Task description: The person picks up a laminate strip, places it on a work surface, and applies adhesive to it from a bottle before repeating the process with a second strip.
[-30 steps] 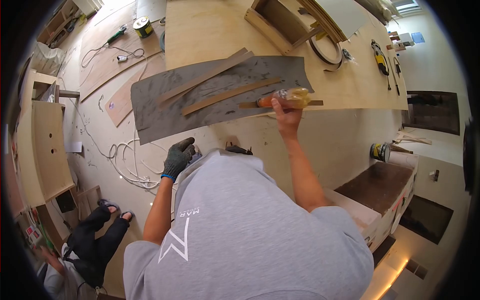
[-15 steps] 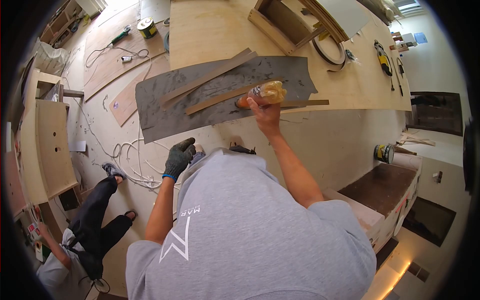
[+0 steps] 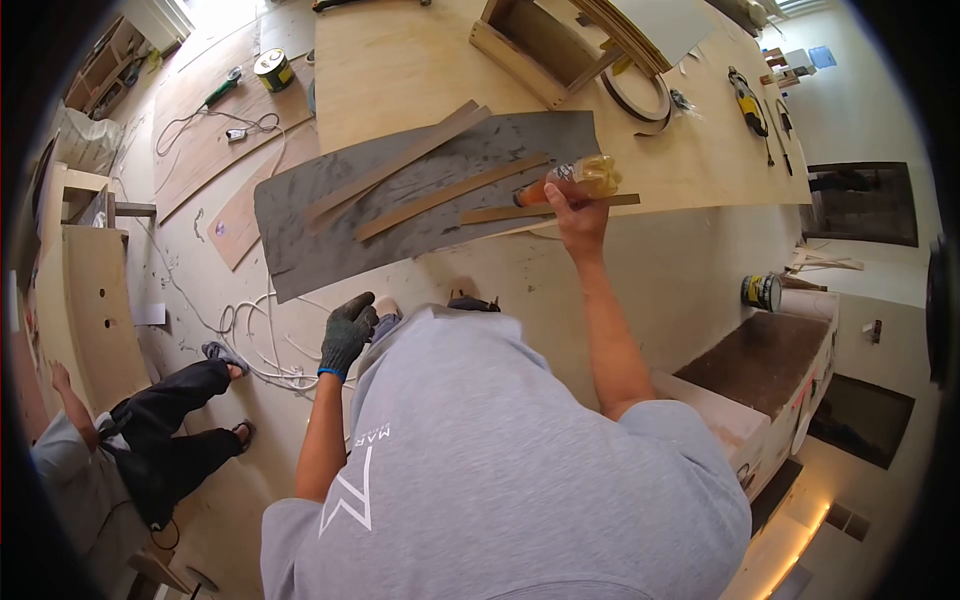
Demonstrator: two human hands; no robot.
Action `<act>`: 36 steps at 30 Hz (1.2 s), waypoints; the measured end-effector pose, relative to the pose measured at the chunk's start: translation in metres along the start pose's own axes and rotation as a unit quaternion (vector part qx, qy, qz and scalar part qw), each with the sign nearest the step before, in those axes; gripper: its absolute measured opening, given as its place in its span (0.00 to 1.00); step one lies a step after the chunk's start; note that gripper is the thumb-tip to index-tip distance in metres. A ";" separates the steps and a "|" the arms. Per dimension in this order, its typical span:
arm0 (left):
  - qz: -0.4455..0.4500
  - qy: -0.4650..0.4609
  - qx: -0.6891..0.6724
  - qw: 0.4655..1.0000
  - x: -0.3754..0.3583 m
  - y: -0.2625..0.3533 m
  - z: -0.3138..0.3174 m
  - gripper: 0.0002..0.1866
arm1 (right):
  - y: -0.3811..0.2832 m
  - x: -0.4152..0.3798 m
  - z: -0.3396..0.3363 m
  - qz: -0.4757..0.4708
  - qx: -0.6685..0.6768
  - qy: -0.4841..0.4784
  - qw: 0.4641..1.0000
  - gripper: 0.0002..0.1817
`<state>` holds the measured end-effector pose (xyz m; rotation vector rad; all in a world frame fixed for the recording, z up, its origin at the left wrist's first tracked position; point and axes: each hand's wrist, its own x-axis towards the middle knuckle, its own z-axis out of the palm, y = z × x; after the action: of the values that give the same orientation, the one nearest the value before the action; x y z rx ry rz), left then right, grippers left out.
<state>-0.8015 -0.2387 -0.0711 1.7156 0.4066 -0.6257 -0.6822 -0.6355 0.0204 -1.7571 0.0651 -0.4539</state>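
Note:
My bare right hand [image 3: 580,222] is wrapped round a plastic bottle [image 3: 590,178] with amber contents. The bottle is tilted, its darker neck end pointing left and low over a thin wooden strip [image 3: 490,213] near the table's front edge. A second strip [image 3: 450,197] and a crossed pair of strips [image 3: 400,165] lie to the left on a dark grey sheet [image 3: 300,215]. My left hand [image 3: 347,338], in a dark knitted glove with a blue cuff, hangs beside my leg below the sheet, fingers loosely bent and holding nothing visible.
Behind the sheet, the plywood table [image 3: 390,60] carries a wooden box frame [image 3: 530,55], a coil of edging [image 3: 640,105] and a yellow-black tool [image 3: 745,105]. White cable [image 3: 265,340] loops on the floor. Another person [image 3: 170,420] is at the left; a can [image 3: 762,292] stands right.
My right hand has carried the bottle to the right, from the middle strip to above the front strip. My left hand has barely moved. The other person's arm has shifted.

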 end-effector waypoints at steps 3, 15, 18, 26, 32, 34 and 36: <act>0.003 0.003 -0.001 1.000 -0.001 0.004 0.003 0.23 | 0.001 -0.007 0.000 0.010 0.004 0.034 0.999 0.08; -0.001 0.001 0.006 1.000 0.001 0.007 -0.002 0.24 | -0.001 -0.037 0.086 -0.025 0.051 -0.041 0.998 0.09; -0.003 0.014 -0.010 1.000 -0.006 0.002 -0.006 0.23 | -0.014 -0.016 0.066 0.038 0.119 -0.017 0.992 0.10; -0.017 0.024 -0.013 0.999 -0.006 -0.013 -0.007 0.23 | 0.025 0.009 -0.056 0.019 -0.057 0.067 0.996 0.20; -0.014 0.007 -0.002 1.000 0.005 -0.013 -0.011 0.23 | 0.038 0.002 -0.075 0.002 -0.072 0.057 0.996 0.22; -0.009 0.002 0.004 1.000 0.007 -0.006 -0.011 0.23 | 0.028 -0.002 -0.060 0.000 -0.046 0.076 0.996 0.22; -0.007 0.001 0.004 1.000 0.008 0.000 -0.010 0.24 | 0.016 -0.006 -0.045 0.015 -0.012 0.075 0.997 0.21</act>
<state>-0.7932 -0.2291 -0.0749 1.7228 0.4186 -0.6364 -0.6996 -0.6794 0.0108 -1.7410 0.2027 -0.5650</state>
